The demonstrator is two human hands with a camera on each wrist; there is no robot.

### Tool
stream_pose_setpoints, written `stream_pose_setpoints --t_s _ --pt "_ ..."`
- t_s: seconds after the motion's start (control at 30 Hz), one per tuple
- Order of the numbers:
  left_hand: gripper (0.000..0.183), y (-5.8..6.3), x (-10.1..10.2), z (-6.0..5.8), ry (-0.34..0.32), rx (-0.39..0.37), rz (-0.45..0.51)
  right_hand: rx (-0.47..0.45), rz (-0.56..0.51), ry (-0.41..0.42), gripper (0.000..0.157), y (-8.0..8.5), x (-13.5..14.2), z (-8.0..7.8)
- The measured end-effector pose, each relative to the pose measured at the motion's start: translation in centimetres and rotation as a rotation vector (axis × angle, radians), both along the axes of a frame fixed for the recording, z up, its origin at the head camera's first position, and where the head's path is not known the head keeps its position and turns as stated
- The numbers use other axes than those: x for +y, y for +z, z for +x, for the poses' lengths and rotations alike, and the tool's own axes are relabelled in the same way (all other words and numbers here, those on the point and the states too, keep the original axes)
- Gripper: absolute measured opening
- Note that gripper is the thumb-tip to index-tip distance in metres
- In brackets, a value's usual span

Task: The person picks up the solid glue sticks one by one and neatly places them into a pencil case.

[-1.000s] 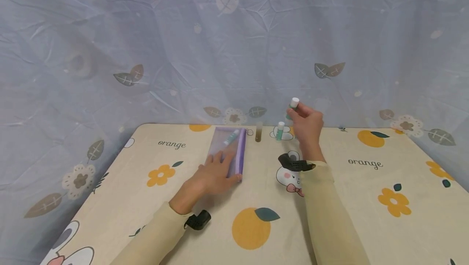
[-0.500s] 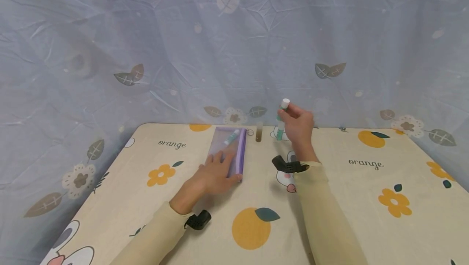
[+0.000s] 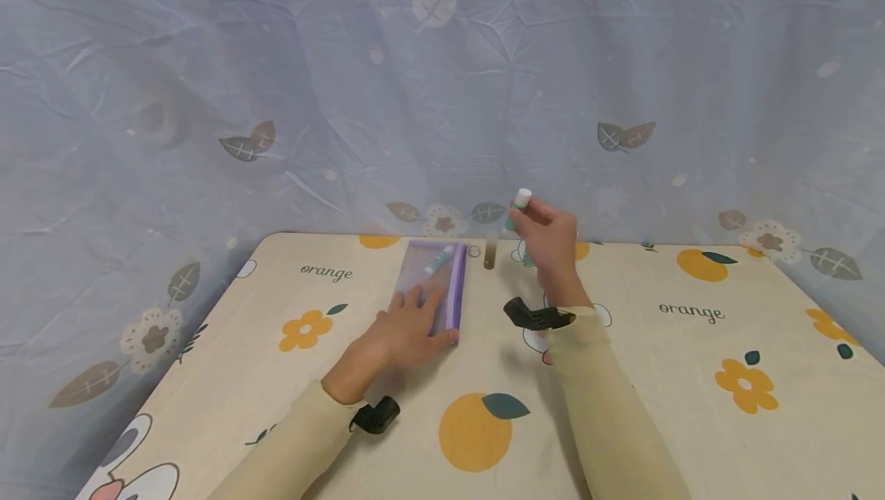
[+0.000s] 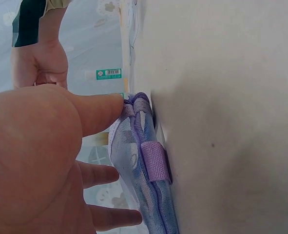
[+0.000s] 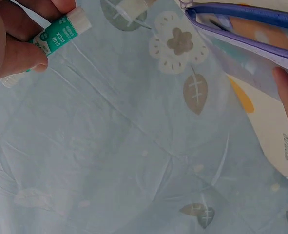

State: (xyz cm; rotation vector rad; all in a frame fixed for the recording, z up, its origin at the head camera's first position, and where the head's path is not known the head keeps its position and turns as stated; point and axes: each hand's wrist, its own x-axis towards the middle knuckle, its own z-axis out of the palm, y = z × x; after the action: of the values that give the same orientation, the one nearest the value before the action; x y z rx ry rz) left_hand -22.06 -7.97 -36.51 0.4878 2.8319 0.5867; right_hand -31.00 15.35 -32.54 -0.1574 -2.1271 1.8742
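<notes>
My right hand [image 3: 549,243] pinches a green-and-white glue stick [image 3: 517,210] between thumb and fingers, held up above the back of the table with its white end upward. Its "glue stick" label [image 5: 53,36] faces the right wrist camera. Flat on a sheer purple zip pouch [image 3: 412,258] lies my left hand [image 3: 401,335], fingers spread and thumb at the pouch's zip side. The pouch mouth [image 5: 246,31] gapes in the right wrist view. Another glue stick [image 3: 439,260] shows through the pouch. A further glue stick [image 4: 108,74] stands on the table, partly hidden behind my right hand in the head view.
A small olive-brown tube [image 3: 489,254] with a clear top stands between the pouch and the right hand. A ring [image 3: 473,251] hangs at the pouch's far corner. The patterned tablecloth [image 3: 332,431] ends at a grey-blue printed curtain [image 3: 346,100] behind.
My right hand has moved left with the glue stick, passing in front of the standing one, towards the pouch. The left hand and the pouch have stayed in place.
</notes>
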Motion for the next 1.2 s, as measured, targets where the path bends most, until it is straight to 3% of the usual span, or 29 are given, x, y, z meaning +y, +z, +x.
stream_pose_setpoints --t_s 1.2 --pt "0.082 0.0 -0.1 0.0 0.002 -0.002 -0.022 -0.026 0.126 0.113 0.041 -0.2 -4.4 1.0"
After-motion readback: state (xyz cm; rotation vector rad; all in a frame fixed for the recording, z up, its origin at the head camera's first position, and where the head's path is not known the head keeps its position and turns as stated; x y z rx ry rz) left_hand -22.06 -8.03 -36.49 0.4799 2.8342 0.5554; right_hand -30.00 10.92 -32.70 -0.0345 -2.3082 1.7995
